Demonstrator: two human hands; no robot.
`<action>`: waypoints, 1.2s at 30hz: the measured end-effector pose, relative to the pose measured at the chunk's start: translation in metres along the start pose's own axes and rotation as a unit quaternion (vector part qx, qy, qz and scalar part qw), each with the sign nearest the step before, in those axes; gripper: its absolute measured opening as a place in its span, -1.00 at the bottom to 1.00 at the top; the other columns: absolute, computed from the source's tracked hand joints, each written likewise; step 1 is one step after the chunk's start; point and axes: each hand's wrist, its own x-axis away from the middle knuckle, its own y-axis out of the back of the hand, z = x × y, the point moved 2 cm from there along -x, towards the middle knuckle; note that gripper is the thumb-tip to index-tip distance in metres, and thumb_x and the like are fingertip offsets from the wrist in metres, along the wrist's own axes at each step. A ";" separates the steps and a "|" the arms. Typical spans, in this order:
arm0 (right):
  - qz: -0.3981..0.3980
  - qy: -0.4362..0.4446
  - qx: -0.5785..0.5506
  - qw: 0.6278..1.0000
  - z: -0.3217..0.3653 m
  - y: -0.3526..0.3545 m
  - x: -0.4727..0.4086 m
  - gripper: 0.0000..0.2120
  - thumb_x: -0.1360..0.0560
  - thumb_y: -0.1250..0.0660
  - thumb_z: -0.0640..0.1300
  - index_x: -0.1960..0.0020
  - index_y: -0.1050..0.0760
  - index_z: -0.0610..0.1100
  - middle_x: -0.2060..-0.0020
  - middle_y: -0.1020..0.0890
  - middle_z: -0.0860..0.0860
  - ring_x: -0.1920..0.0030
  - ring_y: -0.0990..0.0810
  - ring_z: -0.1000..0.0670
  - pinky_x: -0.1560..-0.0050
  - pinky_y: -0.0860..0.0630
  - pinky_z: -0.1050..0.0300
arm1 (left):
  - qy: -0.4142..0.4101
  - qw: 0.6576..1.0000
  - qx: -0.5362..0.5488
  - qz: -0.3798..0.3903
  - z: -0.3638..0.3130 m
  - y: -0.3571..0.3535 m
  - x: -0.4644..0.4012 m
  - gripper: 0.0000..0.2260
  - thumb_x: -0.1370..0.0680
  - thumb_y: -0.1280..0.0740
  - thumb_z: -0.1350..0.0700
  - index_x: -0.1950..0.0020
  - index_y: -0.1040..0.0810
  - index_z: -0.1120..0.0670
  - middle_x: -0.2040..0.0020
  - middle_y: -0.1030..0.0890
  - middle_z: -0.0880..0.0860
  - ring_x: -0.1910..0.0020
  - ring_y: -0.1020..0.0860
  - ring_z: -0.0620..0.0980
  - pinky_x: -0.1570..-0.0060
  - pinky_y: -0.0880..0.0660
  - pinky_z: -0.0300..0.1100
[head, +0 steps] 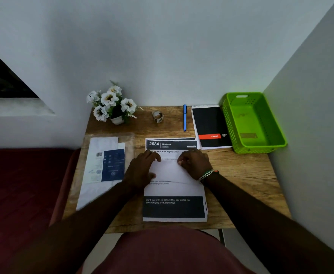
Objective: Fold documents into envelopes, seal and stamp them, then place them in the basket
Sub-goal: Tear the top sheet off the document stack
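A stack of printed documents (174, 206) lies in the middle of the wooden table (241, 175). On top of it rests a white folded sheet (169, 172). My left hand (142, 171) presses its left side and my right hand (195, 164) pinches its upper right edge. A clear plastic pack of envelopes (105, 165) with a blue label lies to the left. The green plastic basket (255, 123) stands at the back right, with nothing in it that I can make out. A small roll of stamps or tape (158, 116) sits at the back centre.
A pot of white flowers (111, 104) stands at the back left corner. A blue pen (185, 117) and a black notepad (211, 127) lie between the roll and the basket. Walls close in behind and to the right. A dark red seat (24, 184) is on the left.
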 end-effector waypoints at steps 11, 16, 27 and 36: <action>0.012 -0.011 -0.088 0.996 0.000 0.017 0.007 -0.85 -0.48 -0.39 0.03 0.22 -0.46 0.18 0.17 -0.63 0.17 0.07 -0.58 0.07 -0.04 -0.53 -0.02 | 0.066 0.969 0.216 -0.103 -0.004 -0.003 0.005 -0.74 -0.48 -0.50 0.22 0.02 -0.48 -0.05 -0.05 -0.56 -0.17 -0.10 -0.50 -0.23 -0.11 -0.47 -0.18; -0.002 0.029 -0.125 0.992 0.020 0.039 0.005 -0.92 -0.50 -0.39 -0.05 0.16 -0.57 0.09 0.17 -0.66 0.14 0.09 -0.58 0.12 0.02 -0.51 0.10 | 0.003 0.987 0.032 -0.158 -0.022 0.011 -0.006 -0.80 -0.54 -0.39 -0.15 -0.12 -0.53 -0.16 -0.11 -0.59 -0.16 -0.16 -0.50 -0.09 -0.24 -0.38 0.03; -0.042 0.048 -0.099 0.993 0.014 0.046 0.005 -0.92 -0.40 -0.35 0.15 0.19 -0.56 0.18 0.25 -0.65 0.26 0.13 -0.60 0.17 -0.08 -0.52 -0.10 | 0.018 0.996 0.048 -0.069 -0.014 0.025 -0.017 -0.65 -0.54 -0.19 -0.30 -0.01 -0.67 -0.15 0.02 -0.69 -0.19 -0.01 -0.59 -0.17 -0.19 -0.48 0.14; -0.042 0.008 -0.120 0.992 -0.010 0.052 0.003 -0.88 -0.42 -0.47 0.00 0.26 -0.57 0.15 0.26 -0.65 0.22 0.14 -0.60 0.16 0.01 -0.56 0.03 | 0.041 0.989 0.128 -0.061 -0.002 0.033 -0.012 -0.92 -0.58 -0.42 -0.02 -0.04 -0.64 -0.08 0.03 -0.65 -0.15 0.05 -0.57 -0.24 0.02 -0.57 -0.11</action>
